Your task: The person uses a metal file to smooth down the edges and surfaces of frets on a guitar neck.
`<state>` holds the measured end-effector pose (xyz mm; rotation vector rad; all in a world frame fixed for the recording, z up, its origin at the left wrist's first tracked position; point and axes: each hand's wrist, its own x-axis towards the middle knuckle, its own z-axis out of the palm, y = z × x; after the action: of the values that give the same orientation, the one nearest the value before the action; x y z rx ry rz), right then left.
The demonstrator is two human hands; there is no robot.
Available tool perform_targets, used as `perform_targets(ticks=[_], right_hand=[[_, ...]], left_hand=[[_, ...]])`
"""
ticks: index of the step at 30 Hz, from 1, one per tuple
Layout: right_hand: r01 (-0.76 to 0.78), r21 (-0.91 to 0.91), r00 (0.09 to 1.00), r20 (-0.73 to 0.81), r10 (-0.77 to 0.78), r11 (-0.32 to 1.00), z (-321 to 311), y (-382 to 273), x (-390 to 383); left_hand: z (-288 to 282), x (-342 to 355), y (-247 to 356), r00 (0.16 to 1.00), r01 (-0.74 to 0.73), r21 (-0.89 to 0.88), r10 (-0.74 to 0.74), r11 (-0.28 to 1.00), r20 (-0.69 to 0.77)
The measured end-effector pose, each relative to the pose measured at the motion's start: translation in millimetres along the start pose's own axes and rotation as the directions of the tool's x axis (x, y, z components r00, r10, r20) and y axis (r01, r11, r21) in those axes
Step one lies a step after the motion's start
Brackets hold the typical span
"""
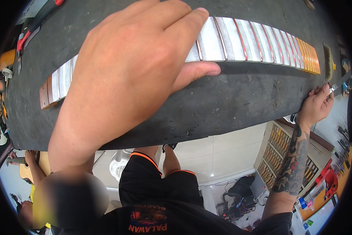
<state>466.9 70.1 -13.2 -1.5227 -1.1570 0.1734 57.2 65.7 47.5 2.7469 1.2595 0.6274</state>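
A long guitar neck (234, 41) lies across the dark work surface (207, 105). White tape covers the wood between its metal frets, and the closely spaced frets at its right end have orange-yellow strips between them. My left hand (133, 58) reaches over the neck, thumb along the near edge and fingers toward the far edge, hiding part of it. At the far right, my right hand (317, 102) is closed around the silver end of a thin grey metal tool (342, 79), whose exact kind I cannot make out.
A bristle brush (328, 62) lies beyond the neck's right end. Red-handled cutters (24, 40) lie at the far left. Below the surface stands a cabinet (277, 152) of small compartments, with a red clamp (331, 180) nearby. At lower left, another person holds an acoustic guitar (26, 172).
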Motion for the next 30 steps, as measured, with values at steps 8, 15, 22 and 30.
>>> perform_targets(ticks=[8, 15, 22, 30], right_hand=[[0.003, -0.006, 1.0, -0.004, -0.003, 1.0, -0.2, -0.4, 0.4], [-0.006, -0.022, 1.0, -0.018, 0.005, 1.0, 1.5, -1.0, -0.3], [-0.012, -0.003, 1.0, -0.009, 0.012, 1.0, -1.2, 0.5, 0.1], [-0.006, -0.022, 1.0, -0.01, 0.006, 1.0, -2.7, 1.8, 0.9]], left_hand=[[1.1, -0.1, -0.1, 1.0, 0.0, 0.01, 0.0, 1.0, -0.005], [-1.1, -0.7, 0.0, 1.0, -0.001, 0.016, 0.001, 1.0, -0.002], [0.2, -1.3, -0.6, 1.0, -0.021, 0.01, 0.021, 1.0, -0.001], [-1.2, -0.4, 0.0, 0.999, -0.028, -0.004, 0.028, 1.0, 0.017]])
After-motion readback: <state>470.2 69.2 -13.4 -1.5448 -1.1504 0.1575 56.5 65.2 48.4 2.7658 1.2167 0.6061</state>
